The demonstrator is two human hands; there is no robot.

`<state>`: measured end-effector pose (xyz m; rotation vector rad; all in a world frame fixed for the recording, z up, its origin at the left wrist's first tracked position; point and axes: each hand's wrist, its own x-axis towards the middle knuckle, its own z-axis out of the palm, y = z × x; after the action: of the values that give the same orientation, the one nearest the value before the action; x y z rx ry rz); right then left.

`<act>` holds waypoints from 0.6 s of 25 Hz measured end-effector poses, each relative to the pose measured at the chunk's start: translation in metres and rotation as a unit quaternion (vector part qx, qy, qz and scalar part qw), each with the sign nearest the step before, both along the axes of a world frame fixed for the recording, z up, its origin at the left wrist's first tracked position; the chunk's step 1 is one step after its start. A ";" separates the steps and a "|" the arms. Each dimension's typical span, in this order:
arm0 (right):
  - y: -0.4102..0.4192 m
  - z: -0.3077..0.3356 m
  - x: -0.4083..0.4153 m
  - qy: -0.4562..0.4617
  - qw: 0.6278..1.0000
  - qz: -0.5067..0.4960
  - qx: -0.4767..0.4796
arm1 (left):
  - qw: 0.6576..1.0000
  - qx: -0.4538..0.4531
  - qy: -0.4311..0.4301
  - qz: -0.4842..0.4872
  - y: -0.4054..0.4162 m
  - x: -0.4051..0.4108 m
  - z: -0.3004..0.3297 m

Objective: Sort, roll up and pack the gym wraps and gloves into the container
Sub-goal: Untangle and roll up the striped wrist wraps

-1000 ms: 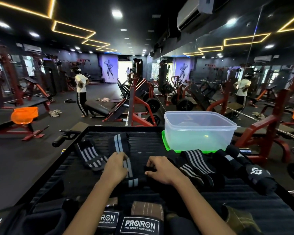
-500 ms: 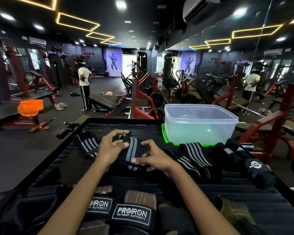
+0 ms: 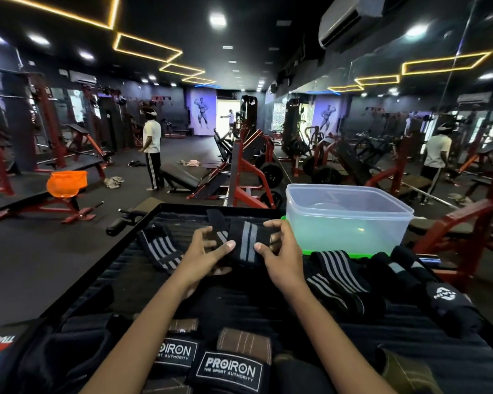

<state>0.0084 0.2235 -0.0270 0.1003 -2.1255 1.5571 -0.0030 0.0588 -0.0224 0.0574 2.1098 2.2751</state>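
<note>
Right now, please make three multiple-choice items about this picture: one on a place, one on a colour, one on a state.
1. Where does the clear container stand?
A. at the table's far right
B. on the floor
C. at the near left

2. What colour are the stripes on the held wrap?
A. red
B. grey
C. yellow

3. How is that wrap held?
A. by neither hand
B. by the left hand alone
C. by both hands, the right hand too

Key: 1 A, it stands on a green lid there; 2 B, grey on black; 3 C, both thumbs press it.
</note>
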 end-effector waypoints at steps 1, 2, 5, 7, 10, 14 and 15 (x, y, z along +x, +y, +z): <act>0.000 0.001 0.001 0.012 1.000 -0.012 -0.006 | 0.999 0.025 -0.025 -0.024 0.002 0.003 0.002; 0.000 0.001 0.001 0.018 1.000 -0.015 -0.007 | 0.996 0.050 -0.046 -0.051 0.003 0.005 0.004; -0.002 -0.001 0.002 0.011 1.000 0.007 0.010 | 0.990 0.089 -0.061 -0.085 0.003 0.007 0.009; -0.001 -0.001 0.000 -0.017 0.999 0.019 0.036 | 0.999 0.019 0.006 -0.033 0.006 0.004 0.005; 0.001 0.000 0.003 -0.036 0.990 0.010 0.138 | 0.956 -0.194 0.199 0.097 0.003 0.003 0.002; 0.006 0.002 0.003 0.030 0.938 0.022 0.346 | 0.850 -0.320 0.419 -0.004 -0.003 0.007 0.006; 0.005 0.002 0.001 0.043 0.922 0.039 0.383 | 0.832 -0.331 0.444 -0.025 -0.004 0.007 0.005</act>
<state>0.0098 0.2280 -0.0252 0.5085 -2.5522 0.6520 0.0045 0.0552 -0.0171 1.3372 3.1053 1.4315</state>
